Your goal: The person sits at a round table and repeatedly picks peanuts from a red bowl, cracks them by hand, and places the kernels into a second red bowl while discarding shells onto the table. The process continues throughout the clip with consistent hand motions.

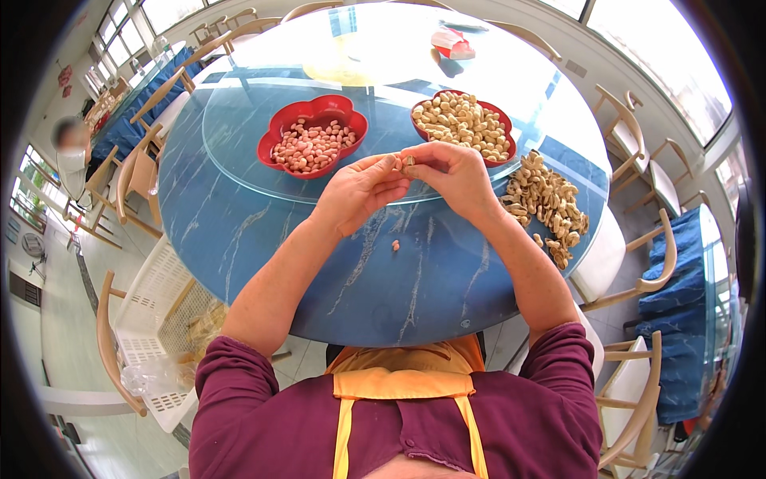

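My left hand point(361, 191) and my right hand point(453, 176) meet fingertip to fingertip over the table, between two red bowls. Pinched in the right fingers is a peanut shell point(410, 160), and the left fingertips press against it. To the left, a red petal-shaped bowl point(266, 148) holds shelled pink peanuts point(311, 149). Beyond my right hand, another red bowl point(508, 125) is heaped with unshelled peanuts point(461, 120). A pile of empty shells point(546, 198) lies beside my right forearm. One loose pink kernel point(396, 246) rests on the tabletop below my hands.
The round blue table point(351, 279) carries a glass turntable point(227, 132) under the bowls. A red and white packet point(452, 44) lies at the far side. At left stands a white plastic crate point(152, 311); wooden chairs point(630, 132) surround the table. A person point(72, 160) is far left.
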The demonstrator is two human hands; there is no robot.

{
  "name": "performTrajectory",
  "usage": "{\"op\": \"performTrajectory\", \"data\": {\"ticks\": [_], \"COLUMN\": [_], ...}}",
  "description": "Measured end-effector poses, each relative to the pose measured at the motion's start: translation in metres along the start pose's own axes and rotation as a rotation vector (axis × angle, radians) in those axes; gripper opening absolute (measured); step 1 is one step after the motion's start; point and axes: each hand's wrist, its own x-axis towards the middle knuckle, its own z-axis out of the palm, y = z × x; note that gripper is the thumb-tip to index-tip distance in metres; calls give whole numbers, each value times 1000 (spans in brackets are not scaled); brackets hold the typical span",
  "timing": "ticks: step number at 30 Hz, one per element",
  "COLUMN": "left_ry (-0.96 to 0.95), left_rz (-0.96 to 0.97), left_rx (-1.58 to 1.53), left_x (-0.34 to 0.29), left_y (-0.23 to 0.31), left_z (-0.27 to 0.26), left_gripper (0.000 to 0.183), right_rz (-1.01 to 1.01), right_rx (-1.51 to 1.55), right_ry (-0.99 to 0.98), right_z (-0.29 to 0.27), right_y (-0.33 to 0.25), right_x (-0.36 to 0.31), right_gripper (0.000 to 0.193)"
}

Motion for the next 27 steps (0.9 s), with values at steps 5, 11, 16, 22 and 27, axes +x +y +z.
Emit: {"op": "performTrajectory", "data": {"ticks": [5,11,16,22,27], "left_ry": [-78,-128,-142,-166,-100], "left_rz": [-46,-122,-140,-81,-94], "left_rx": [-154,-203,-196,24,189], "left_x": [5,7,6,1,-8], "left_y": [-3,-5,-5,-2,12], "left_z": [-6,-10,-9,-6,2], "left_gripper": [30,25,23,19,25], "right_rz": [-379,-515,-524,-440,-298], "right_rx": [-300,-329,-356,-369,-413], "right_ry": [4,-33,-42,-59,38], "right_z": [0,-1,-2,-1,-11], "right_y": [3,5,1,2,-6], "right_x": [1,3,2,1,0], "right_gripper": [24,21,17,17,13]}}
